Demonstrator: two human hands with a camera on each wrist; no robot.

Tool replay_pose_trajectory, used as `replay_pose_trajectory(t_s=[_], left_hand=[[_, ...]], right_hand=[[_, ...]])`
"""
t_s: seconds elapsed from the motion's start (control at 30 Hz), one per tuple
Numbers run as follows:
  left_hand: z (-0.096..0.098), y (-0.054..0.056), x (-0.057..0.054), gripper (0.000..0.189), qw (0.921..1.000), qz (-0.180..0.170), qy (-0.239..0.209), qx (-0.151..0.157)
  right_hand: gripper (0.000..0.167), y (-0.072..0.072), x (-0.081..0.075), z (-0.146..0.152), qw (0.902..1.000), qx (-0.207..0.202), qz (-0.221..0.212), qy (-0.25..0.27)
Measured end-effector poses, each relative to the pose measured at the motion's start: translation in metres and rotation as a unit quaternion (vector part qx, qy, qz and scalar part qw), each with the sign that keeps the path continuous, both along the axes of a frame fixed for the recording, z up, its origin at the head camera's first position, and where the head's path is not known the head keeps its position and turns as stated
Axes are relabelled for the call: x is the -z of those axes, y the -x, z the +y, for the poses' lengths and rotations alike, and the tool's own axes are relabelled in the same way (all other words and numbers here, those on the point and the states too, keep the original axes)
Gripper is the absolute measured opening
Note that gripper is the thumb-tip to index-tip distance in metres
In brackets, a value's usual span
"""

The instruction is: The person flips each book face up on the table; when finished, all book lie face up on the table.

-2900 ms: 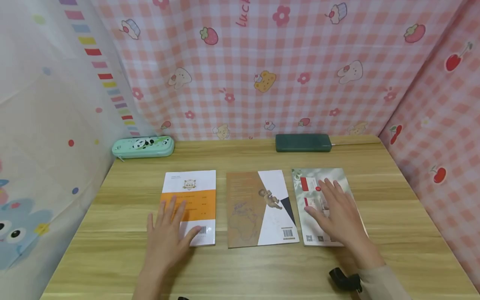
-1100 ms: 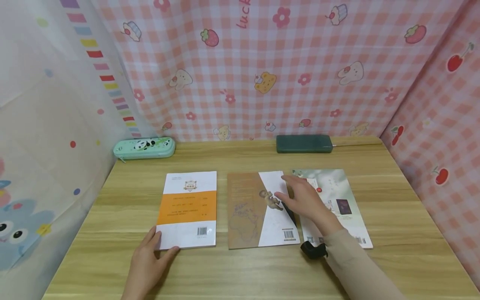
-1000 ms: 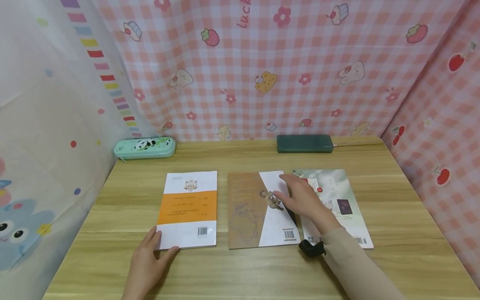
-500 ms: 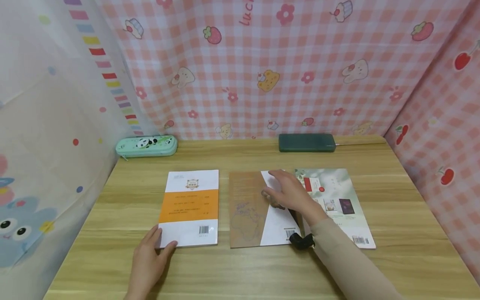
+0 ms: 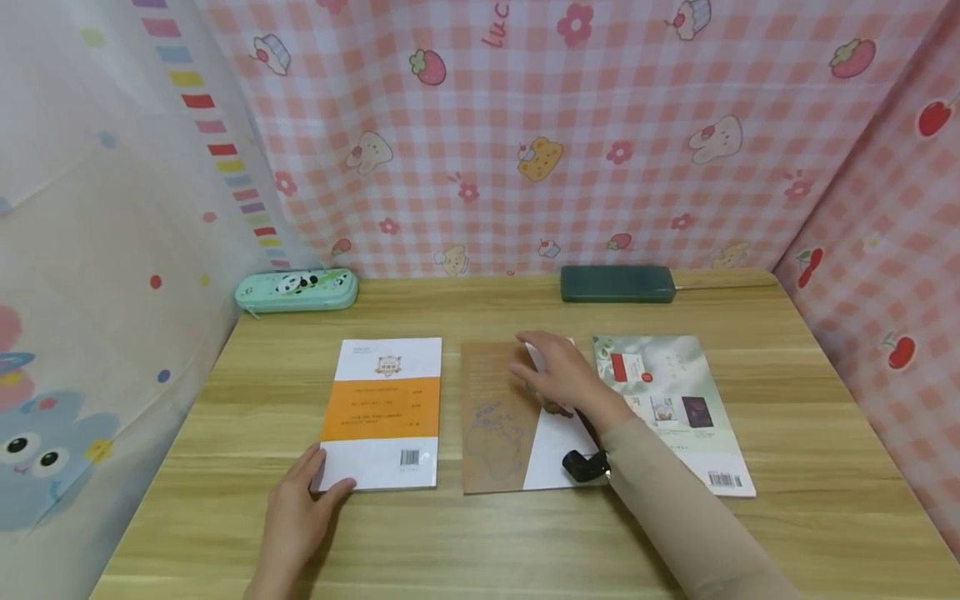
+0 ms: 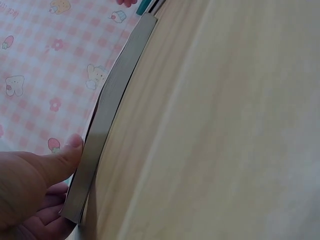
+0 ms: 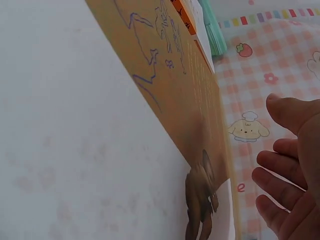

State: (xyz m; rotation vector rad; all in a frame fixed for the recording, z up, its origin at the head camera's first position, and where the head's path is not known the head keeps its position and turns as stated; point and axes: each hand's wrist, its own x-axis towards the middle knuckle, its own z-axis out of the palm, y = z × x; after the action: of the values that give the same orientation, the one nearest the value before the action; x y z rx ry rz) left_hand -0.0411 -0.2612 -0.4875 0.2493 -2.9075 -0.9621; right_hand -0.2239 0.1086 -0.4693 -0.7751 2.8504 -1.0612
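Observation:
In the head view a white-and-orange book [image 5: 381, 408] lies at left. My left hand [image 5: 294, 508] holds its near left corner, thumb at the bottom edge, other fingers along the left side. The left wrist view shows the thumb [image 6: 67, 157] against the book's page edge [image 6: 107, 110]. A brown-and-white book [image 5: 495, 417] lies in the middle, partly covered by my right hand [image 5: 564, 375]. In the right wrist view the right hand [image 7: 295, 165] has loosely bent fingers, nothing in them, apart from the brown-and-white book [image 7: 165, 85]. A pale green-and-white book [image 5: 693, 417] lies at right, partly behind the forearm.
A mint panda pencil case [image 5: 296, 290] stands at the table's back left. Further right at the back is a dark green case [image 5: 617, 284]. Pink checked cloth [image 5: 487, 125] hangs behind the wooden table [image 5: 420, 550]. A black wrist camera [image 5: 585, 467] sits below my right hand.
My right hand has moved left from the pale green book to above the brown-and-white one. The left hand has gone from over the orange book to its near left corner.

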Motion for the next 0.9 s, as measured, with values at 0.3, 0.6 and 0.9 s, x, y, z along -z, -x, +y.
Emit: replay_pose_trajectory(t_s=[0.3, 0.6, 0.9], left_hand=[[-0.004, 0.001, 0.000, 0.073, 0.9995, -0.021, 0.005, 0.023], [-0.008, -0.004, 0.004, 0.074, 0.9996, 0.003, 0.000, 0.029], [-0.005, -0.007, 0.009, 0.062, 0.9981, 0.056, -0.020, 0.014]], right_hand=[[0.056, 0.013, 0.005, -0.010, 0.9991, -0.008, -0.034, 0.024], [0.054, 0.025, 0.010, -0.026, 0.9968, -0.011, -0.054, 0.058], [0.053, 0.030, 0.010, -0.046, 0.9955, -0.030, -0.072, 0.053]])
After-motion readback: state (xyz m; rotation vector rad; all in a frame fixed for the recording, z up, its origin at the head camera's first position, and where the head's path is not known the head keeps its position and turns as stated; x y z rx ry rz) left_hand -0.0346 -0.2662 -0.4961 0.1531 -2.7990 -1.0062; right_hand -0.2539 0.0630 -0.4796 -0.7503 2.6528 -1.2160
